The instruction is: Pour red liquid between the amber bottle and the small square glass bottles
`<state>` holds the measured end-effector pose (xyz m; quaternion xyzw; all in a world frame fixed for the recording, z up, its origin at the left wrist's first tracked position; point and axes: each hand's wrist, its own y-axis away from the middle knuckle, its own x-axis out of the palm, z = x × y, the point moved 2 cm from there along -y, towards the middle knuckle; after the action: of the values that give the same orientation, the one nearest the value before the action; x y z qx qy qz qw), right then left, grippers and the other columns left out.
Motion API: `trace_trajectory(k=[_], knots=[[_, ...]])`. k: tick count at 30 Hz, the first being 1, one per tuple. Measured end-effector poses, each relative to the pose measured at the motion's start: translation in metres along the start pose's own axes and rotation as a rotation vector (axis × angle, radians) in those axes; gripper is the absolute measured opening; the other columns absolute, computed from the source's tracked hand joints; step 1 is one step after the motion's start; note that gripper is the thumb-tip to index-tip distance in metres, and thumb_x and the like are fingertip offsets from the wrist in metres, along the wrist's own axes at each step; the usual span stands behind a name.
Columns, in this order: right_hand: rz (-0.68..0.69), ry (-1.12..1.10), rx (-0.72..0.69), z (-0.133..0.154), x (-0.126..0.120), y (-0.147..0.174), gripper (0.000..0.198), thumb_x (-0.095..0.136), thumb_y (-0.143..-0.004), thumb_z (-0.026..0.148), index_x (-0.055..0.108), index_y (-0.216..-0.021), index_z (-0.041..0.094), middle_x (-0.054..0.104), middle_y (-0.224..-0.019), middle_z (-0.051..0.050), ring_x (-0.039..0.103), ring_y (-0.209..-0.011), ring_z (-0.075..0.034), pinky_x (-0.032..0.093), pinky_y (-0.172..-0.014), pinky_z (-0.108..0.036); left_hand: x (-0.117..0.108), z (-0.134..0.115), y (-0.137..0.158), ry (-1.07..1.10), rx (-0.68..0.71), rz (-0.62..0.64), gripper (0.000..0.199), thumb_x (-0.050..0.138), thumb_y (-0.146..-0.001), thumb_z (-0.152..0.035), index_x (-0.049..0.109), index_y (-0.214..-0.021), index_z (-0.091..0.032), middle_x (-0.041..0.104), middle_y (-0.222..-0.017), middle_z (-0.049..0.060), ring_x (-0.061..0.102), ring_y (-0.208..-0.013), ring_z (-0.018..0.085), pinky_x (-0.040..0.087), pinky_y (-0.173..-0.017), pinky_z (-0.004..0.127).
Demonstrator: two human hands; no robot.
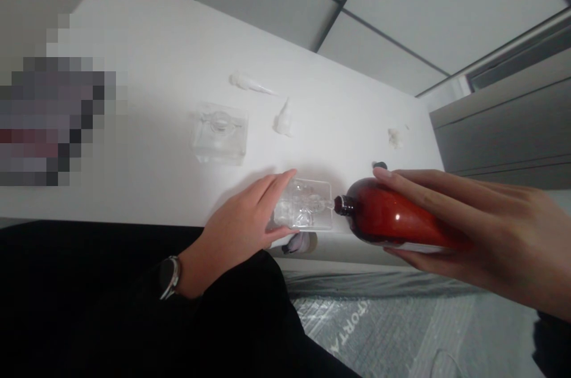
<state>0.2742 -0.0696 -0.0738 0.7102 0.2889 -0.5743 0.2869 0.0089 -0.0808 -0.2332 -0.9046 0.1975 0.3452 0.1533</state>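
My right hand is wrapped round a reddish-brown bottle, tipped so that its uncapped neck points left. The neck is at the right end of a clear plastic container; I cannot tell whether liquid is flowing. My left hand grips that container from the left, thumb and fingers on its opposite sides. Clear shapes show inside it, partly hidden by my fingers. Just above the bottle lies a small dark cap.
Farther back on the white table are a clear square glass piece, a small dropper bottle and a clear pointed tube. A crumpled scrap lies right. Plastic-wrapped material covers the floor below the near edge.
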Motion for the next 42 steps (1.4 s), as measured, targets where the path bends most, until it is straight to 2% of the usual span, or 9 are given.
trace_trajectory(k=[7,15,28,40,42], knots=[[-0.010,-0.002,0.014,-0.0026,0.0004,0.0013,0.077,0.052,-0.106,0.041,0.019,-0.174,0.034,0.077,-0.134,-0.008,0.080,-0.088,-0.030,0.064,-0.062,-0.041,0.0005,0.0012,0.0005,0.003,0.007,-0.006,0.089,0.083,-0.091,-0.035,0.033,-0.164,-0.026,0.060,-0.155,0.013,0.062,-0.141,0.032,0.056,-0.115,0.046],[-0.008,0.043,-0.048,-0.0028,-0.0041,-0.0015,0.076,0.054,-0.106,0.041,0.022,-0.174,0.027,0.077,-0.130,-0.012,0.080,-0.082,-0.028,0.062,-0.061,-0.039,0.0006,0.0004,-0.0006,-0.015,-0.003,0.003,0.088,0.083,-0.090,-0.038,0.035,-0.163,-0.023,0.060,-0.154,0.015,0.064,-0.138,0.033,0.058,-0.113,0.047],[0.011,0.071,0.018,-0.0043,-0.0062,0.0050,0.071,0.053,-0.107,0.039,0.024,-0.173,0.037,0.075,-0.137,-0.005,0.079,-0.091,-0.024,0.057,-0.064,-0.035,0.0018,0.0022,-0.0002,-0.016,-0.004,-0.005,0.089,0.083,-0.090,-0.040,0.035,-0.164,-0.024,0.059,-0.155,0.015,0.063,-0.140,0.033,0.057,-0.114,0.045],[0.042,0.082,0.009,-0.0064,-0.0086,0.0047,0.070,0.055,-0.107,0.039,0.028,-0.171,0.036,0.073,-0.139,-0.005,0.079,-0.091,-0.024,0.058,-0.064,-0.035,0.0004,0.0001,-0.0013,-0.005,-0.004,-0.006,0.092,0.087,-0.087,-0.035,0.037,-0.163,-0.022,0.060,-0.155,0.015,0.062,-0.141,0.033,0.056,-0.116,0.045],[0.035,0.085,0.000,-0.0078,-0.0079,0.0047,0.068,0.050,-0.108,0.044,0.026,-0.172,0.036,0.074,-0.139,-0.004,0.080,-0.090,-0.024,0.058,-0.063,-0.036,0.0006,0.0001,-0.0014,-0.010,-0.005,-0.009,0.094,0.089,-0.085,-0.033,0.037,-0.162,-0.021,0.060,-0.155,0.015,0.062,-0.140,0.033,0.056,-0.116,0.045]])
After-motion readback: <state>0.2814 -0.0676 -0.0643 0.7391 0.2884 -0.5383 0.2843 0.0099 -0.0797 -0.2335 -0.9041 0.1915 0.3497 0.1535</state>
